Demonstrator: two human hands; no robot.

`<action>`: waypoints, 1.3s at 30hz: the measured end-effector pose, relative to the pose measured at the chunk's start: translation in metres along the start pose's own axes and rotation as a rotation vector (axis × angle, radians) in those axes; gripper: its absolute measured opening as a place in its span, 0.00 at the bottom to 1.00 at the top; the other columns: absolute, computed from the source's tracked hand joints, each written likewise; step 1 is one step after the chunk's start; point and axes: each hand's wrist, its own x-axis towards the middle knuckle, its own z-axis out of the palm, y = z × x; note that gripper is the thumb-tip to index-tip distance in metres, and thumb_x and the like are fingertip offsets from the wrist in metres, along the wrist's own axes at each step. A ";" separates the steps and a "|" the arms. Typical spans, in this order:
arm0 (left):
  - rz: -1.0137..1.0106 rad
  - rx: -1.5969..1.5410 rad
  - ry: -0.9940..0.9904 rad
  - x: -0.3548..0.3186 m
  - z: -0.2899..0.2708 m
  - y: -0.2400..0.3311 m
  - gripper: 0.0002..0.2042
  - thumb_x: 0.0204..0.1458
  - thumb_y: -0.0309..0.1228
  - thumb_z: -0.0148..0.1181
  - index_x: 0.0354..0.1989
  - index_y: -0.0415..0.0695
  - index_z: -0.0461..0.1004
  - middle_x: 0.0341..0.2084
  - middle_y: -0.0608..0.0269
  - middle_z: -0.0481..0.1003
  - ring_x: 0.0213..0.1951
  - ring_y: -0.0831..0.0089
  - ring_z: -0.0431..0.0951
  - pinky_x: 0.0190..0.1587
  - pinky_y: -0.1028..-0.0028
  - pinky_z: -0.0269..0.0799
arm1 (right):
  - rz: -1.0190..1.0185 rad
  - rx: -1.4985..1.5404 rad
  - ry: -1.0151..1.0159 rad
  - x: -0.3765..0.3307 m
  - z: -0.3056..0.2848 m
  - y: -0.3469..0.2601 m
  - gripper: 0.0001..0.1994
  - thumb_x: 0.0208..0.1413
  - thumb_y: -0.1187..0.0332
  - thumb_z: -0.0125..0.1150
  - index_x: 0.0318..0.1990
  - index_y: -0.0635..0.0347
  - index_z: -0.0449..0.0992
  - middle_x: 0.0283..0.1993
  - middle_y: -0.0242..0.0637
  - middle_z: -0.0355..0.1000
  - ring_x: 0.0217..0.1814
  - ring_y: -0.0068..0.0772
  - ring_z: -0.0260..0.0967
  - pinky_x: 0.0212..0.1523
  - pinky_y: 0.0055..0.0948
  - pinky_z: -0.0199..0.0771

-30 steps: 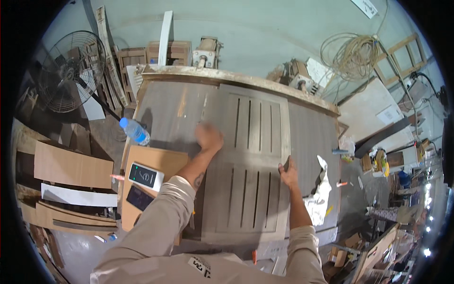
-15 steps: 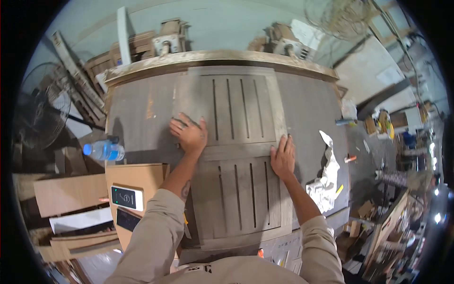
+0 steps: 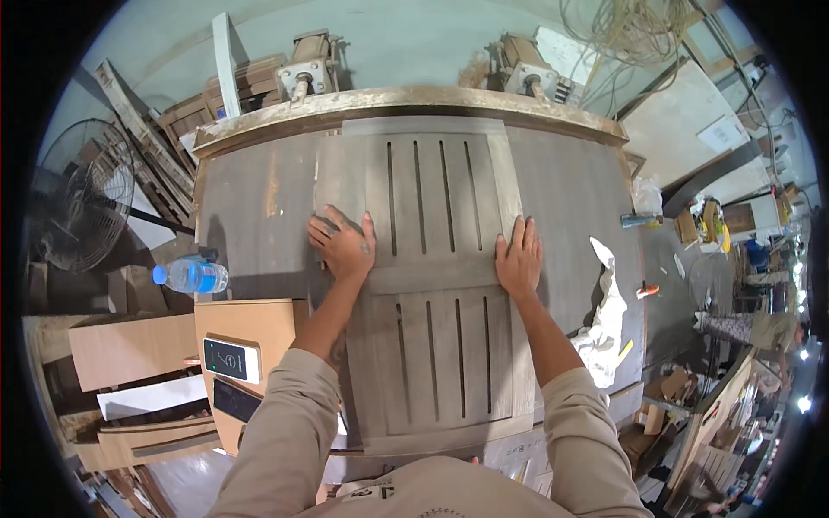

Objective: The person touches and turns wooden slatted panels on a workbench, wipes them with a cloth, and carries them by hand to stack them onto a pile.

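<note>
A grey-brown wooden panel door (image 3: 440, 274) with two sets of vertical slots lies flat on the workbench (image 3: 566, 198), running away from me. Its left edge is under my left hand (image 3: 345, 244), whose fingers are spread and resting on the wood. On the opposite edge lies my right hand (image 3: 520, 259), palm down with the fingers stretched forward. Neither hand grasps anything. A crumpled white cloth (image 3: 602, 324) lies on the bench to the right of my right forearm.
A raised wooden beam (image 3: 406, 102) bounds the bench's far side, with two clamp cylinders (image 3: 306, 78) behind it. At left are a water bottle (image 3: 192, 275), a cardboard box (image 3: 259, 324) bearing two phones (image 3: 231, 360), and a fan (image 3: 82, 194). An orange-handled tool (image 3: 648, 291) lies at the right edge.
My right hand has slid a little farther up the panel's right edge. My left hand stays at about the same spot. The view has shifted slightly.
</note>
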 end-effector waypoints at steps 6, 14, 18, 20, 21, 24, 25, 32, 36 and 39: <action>-0.046 0.046 -0.014 0.000 0.002 0.000 0.38 0.57 0.52 0.44 0.62 0.27 0.50 0.57 0.20 0.49 0.60 0.32 0.49 0.62 0.44 0.43 | 0.005 -0.001 -0.065 0.000 -0.002 -0.003 0.31 0.62 0.52 0.40 0.67 0.60 0.50 0.70 0.52 0.47 0.71 0.49 0.45 0.70 0.45 0.41; -0.047 0.047 -0.070 0.004 -0.005 0.003 0.38 0.57 0.52 0.43 0.63 0.28 0.47 0.57 0.17 0.47 0.61 0.30 0.47 0.63 0.44 0.40 | 0.003 -0.033 -0.033 0.002 -0.005 -0.004 0.30 0.63 0.53 0.39 0.67 0.60 0.49 0.69 0.52 0.49 0.71 0.48 0.47 0.69 0.46 0.43; -0.047 0.061 -0.131 0.005 -0.002 0.002 0.39 0.58 0.52 0.41 0.63 0.27 0.46 0.58 0.16 0.45 0.61 0.29 0.46 0.63 0.43 0.40 | -0.016 -0.032 -0.021 0.002 -0.003 -0.002 0.30 0.63 0.52 0.39 0.67 0.60 0.49 0.69 0.52 0.49 0.70 0.49 0.48 0.69 0.46 0.45; -0.056 0.058 -0.129 0.004 0.003 -0.002 0.39 0.58 0.52 0.41 0.63 0.26 0.45 0.58 0.16 0.45 0.61 0.29 0.46 0.63 0.43 0.40 | 0.013 -0.028 -0.047 0.003 -0.005 -0.005 0.30 0.63 0.52 0.39 0.67 0.60 0.50 0.69 0.52 0.49 0.70 0.49 0.48 0.69 0.47 0.46; -0.064 0.048 -0.130 0.005 0.004 -0.001 0.39 0.59 0.52 0.40 0.63 0.26 0.45 0.58 0.16 0.45 0.62 0.28 0.45 0.63 0.42 0.39 | 0.016 -0.029 -0.046 0.003 -0.005 -0.004 0.30 0.63 0.52 0.39 0.67 0.60 0.50 0.69 0.52 0.49 0.70 0.49 0.48 0.69 0.47 0.46; -0.067 -0.002 -0.148 0.004 0.003 0.000 0.39 0.59 0.53 0.39 0.63 0.26 0.45 0.58 0.15 0.44 0.62 0.27 0.43 0.63 0.42 0.38 | 0.019 -0.045 -0.050 0.003 -0.003 -0.001 0.30 0.63 0.53 0.39 0.67 0.60 0.50 0.69 0.52 0.49 0.70 0.49 0.48 0.69 0.47 0.45; -0.065 -0.007 -0.151 0.004 0.002 0.002 0.39 0.59 0.53 0.39 0.63 0.26 0.45 0.58 0.15 0.44 0.62 0.27 0.43 0.63 0.42 0.38 | 0.018 -0.052 -0.047 0.002 -0.001 0.000 0.30 0.63 0.53 0.39 0.67 0.60 0.50 0.69 0.52 0.49 0.70 0.49 0.48 0.69 0.47 0.45; -0.028 0.045 -0.099 0.000 0.001 -0.004 0.38 0.58 0.52 0.42 0.63 0.27 0.48 0.56 0.20 0.48 0.60 0.32 0.48 0.62 0.45 0.41 | -0.006 -0.012 -0.012 -0.001 0.001 -0.001 0.29 0.62 0.54 0.40 0.67 0.60 0.51 0.68 0.52 0.51 0.70 0.50 0.48 0.68 0.46 0.45; -0.019 0.050 -0.026 -0.002 -0.001 -0.002 0.37 0.57 0.51 0.45 0.62 0.28 0.51 0.56 0.23 0.50 0.59 0.33 0.49 0.61 0.46 0.43 | 0.005 -0.015 -0.001 -0.002 -0.001 -0.001 0.29 0.62 0.54 0.41 0.66 0.61 0.53 0.67 0.53 0.52 0.70 0.50 0.48 0.68 0.46 0.46; -0.031 -0.021 -0.112 -0.004 -0.007 0.005 0.37 0.56 0.52 0.45 0.62 0.28 0.51 0.56 0.22 0.50 0.59 0.33 0.50 0.62 0.44 0.43 | 0.017 -0.009 0.018 -0.007 -0.002 0.003 0.29 0.62 0.54 0.42 0.65 0.62 0.55 0.67 0.54 0.53 0.70 0.49 0.49 0.68 0.46 0.46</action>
